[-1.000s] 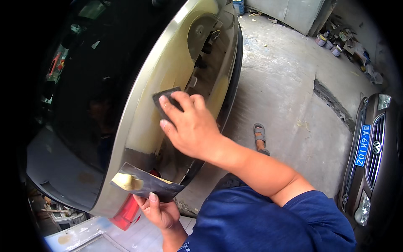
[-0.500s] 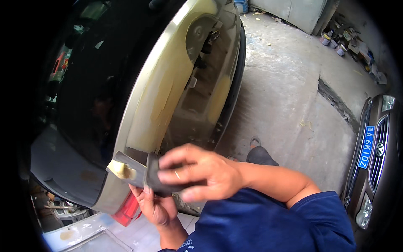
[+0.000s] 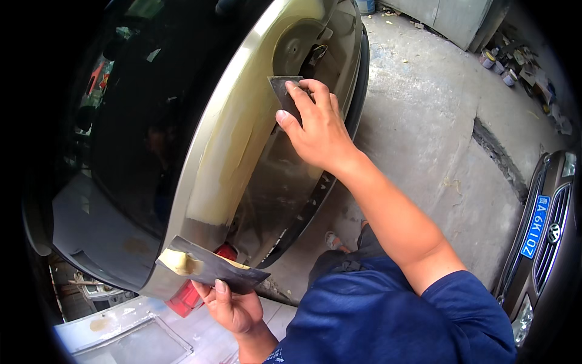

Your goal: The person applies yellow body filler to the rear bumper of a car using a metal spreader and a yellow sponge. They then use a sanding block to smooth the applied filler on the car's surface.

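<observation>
My left hand [image 3: 235, 310] grips a dark flat putty board [image 3: 221, 275] by its lower edge, thumb on top. A lump of pale yellow body filler [image 3: 177, 262] sits on the board's left end, and a thin yellow smear runs along its far edge. Farther ahead, my right hand [image 3: 318, 130] holds a thin dark putty spreader [image 3: 282, 91] with fingers and thumb. The spreader is at the car's tailgate [image 3: 209, 188], beside the round recess, on a panel with yellowish filler patches. I cannot tell exactly how its edge meets the surface.
The dark rear window [image 3: 133, 127] lies to the left, with a red tail light [image 3: 183, 298] near the board. A pale panel [image 3: 130, 330] is at lower left. Another dark car's front [image 3: 545, 242] stands right. Cans [image 3: 509, 77] and clutter line the wall, near a floor crack [image 3: 498, 151].
My right hand has moved from the putty board up and away to the upper tailgate, carrying the spreader. My left hand stays near the same spot with the board, now more exposed.
</observation>
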Action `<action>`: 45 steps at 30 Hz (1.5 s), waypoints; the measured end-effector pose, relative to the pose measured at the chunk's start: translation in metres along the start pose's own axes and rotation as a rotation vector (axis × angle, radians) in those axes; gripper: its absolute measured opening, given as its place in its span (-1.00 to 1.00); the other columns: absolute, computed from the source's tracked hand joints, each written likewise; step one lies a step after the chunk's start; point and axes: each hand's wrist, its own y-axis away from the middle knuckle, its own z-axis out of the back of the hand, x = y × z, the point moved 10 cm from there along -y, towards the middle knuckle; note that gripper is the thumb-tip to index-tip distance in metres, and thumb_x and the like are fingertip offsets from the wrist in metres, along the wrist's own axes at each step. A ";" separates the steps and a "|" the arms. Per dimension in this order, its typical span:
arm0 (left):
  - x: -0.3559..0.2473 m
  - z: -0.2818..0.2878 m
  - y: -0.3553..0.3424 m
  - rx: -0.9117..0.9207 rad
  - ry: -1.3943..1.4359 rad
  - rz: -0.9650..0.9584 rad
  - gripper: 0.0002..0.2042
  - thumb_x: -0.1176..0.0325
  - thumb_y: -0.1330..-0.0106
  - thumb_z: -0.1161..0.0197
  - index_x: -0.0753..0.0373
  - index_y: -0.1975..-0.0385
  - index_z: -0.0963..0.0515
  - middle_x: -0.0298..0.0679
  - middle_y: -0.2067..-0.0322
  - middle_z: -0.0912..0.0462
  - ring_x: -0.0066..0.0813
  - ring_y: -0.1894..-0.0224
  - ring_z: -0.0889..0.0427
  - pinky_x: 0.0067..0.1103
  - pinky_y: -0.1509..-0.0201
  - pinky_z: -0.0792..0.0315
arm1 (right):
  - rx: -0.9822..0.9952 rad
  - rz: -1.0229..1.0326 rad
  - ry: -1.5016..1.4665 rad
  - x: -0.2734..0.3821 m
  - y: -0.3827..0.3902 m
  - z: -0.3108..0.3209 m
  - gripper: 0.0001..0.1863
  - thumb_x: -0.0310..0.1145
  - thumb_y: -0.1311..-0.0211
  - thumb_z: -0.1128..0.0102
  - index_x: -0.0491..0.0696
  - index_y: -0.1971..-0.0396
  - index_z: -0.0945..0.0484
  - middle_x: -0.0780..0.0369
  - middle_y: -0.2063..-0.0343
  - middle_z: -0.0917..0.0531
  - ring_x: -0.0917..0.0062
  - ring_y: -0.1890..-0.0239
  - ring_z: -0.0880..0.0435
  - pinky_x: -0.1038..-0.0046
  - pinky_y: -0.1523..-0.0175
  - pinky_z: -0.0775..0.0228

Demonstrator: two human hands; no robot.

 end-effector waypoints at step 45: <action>-0.015 0.039 -0.003 0.087 -0.081 0.131 -0.52 0.59 -0.29 0.02 0.24 -0.23 -0.17 -0.12 -0.11 -0.39 -0.28 -0.13 -0.43 -0.25 -0.22 -0.33 | 0.214 -0.161 -0.312 0.056 0.187 0.003 -0.53 -0.24 -0.14 -0.19 -0.15 -0.03 -0.47 0.11 -0.03 -0.38 0.28 -0.09 -0.35 0.32 -0.20 -0.22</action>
